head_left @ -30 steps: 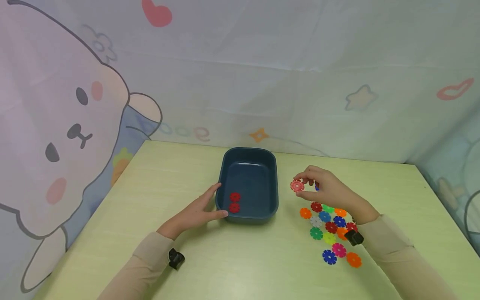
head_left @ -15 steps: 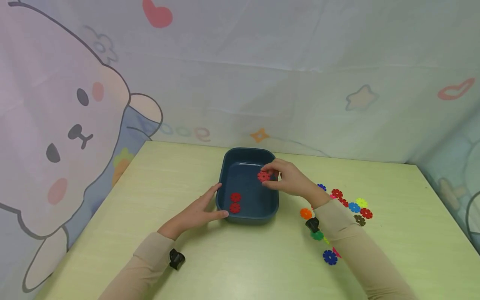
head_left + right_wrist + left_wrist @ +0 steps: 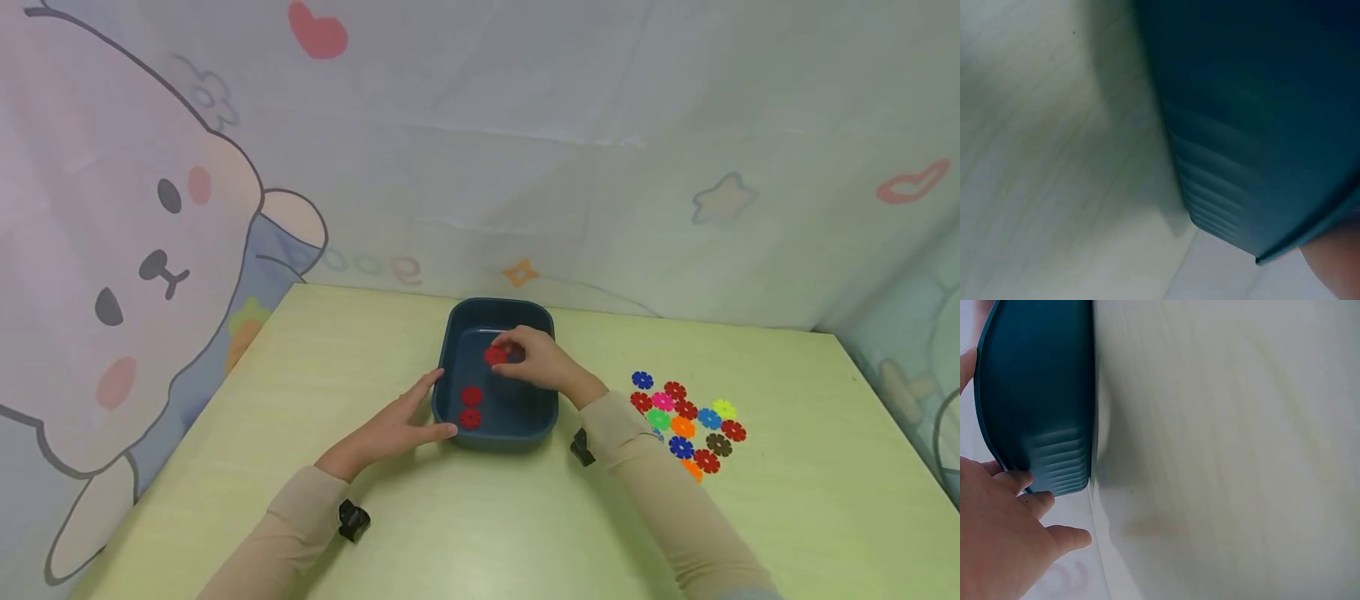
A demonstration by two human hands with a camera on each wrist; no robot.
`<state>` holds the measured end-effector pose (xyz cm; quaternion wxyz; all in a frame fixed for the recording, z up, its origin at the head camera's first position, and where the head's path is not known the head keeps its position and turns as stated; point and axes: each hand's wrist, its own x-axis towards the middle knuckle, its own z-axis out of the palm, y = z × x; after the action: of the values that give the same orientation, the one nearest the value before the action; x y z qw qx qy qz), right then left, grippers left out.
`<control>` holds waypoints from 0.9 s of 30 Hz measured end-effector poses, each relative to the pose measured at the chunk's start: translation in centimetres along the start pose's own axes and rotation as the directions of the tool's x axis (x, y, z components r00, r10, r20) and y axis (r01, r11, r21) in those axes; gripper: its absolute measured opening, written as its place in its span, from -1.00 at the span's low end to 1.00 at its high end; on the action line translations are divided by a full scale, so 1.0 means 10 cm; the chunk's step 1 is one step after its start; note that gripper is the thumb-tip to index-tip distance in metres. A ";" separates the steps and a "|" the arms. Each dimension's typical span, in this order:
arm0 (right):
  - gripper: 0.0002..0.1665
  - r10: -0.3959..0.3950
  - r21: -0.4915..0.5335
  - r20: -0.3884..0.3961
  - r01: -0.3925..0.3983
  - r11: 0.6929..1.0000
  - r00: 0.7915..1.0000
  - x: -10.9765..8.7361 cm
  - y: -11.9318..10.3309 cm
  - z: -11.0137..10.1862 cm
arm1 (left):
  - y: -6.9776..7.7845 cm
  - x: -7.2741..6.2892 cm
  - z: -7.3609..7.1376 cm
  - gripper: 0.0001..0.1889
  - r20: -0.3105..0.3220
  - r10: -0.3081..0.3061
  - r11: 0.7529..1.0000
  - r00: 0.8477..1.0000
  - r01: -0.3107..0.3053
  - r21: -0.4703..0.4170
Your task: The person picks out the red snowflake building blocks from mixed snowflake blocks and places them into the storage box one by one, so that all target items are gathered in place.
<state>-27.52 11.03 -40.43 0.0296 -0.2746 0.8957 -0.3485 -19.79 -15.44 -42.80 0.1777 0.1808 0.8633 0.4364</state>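
A dark teal plastic bin (image 3: 517,417) stands on the table. Over its inside, my right hand (image 3: 542,363) pinches a red snowflake-shaped plastic disc (image 3: 496,356) between thumb and fingers. Two more red discs, one (image 3: 471,396) behind the other (image 3: 470,418), lie on the bin's floor at the near left. Spread fingers of my left hand (image 3: 386,429) rest against the bin's left side, the thumb at its near left corner. The left wrist view has those fingertips at the rim of the bin (image 3: 1035,381). In the right wrist view, the bin's outer wall (image 3: 1229,125) hides most of the right hand.
Right of the bin, several notched discs in blue, red, green, brown and other colours lie loosely spread, among them an orange disc (image 3: 682,427); my right sleeve (image 3: 667,492) covers some. A printed cloth (image 3: 525,150) hangs behind the pale table (image 3: 465,533).
The right hand has carried the red disc leftward from above the loose discs into the space over the bin, lowering it slightly. The left hand has stayed at the bin's side.
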 end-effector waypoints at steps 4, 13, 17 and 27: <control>-0.60 0.000 -0.018 0.005 0.000 1.000 1.000 0.06 0.02 0.07 | -0.02 -0.01 0.01 -0.04 -0.004 0.001 1.000 1.000 -0.001 0.010; -0.59 -0.013 -0.049 0.047 0.015 0.999 0.999 0.19 0.01 0.17 | -0.02 -0.03 0.00 -0.05 -0.003 0.014 1.000 1.000 -0.014 0.002; -0.60 -0.022 -0.049 0.081 0.026 0.998 0.996 0.23 0.02 0.22 | -0.02 -0.02 0.01 -0.03 0.000 0.024 1.000 1.000 -0.024 0.008; -0.58 0.033 -0.073 0.196 -0.019 0.997 0.980 0.25 0.01 0.29 | 0.00 -0.03 0.02 -0.01 0.013 0.024 1.000 1.000 -0.024 -0.001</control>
<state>-29.04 8.07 -42.32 0.1129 -0.2969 0.9037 -0.2871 -19.44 -15.38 -42.86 0.1782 0.1942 0.8597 0.4376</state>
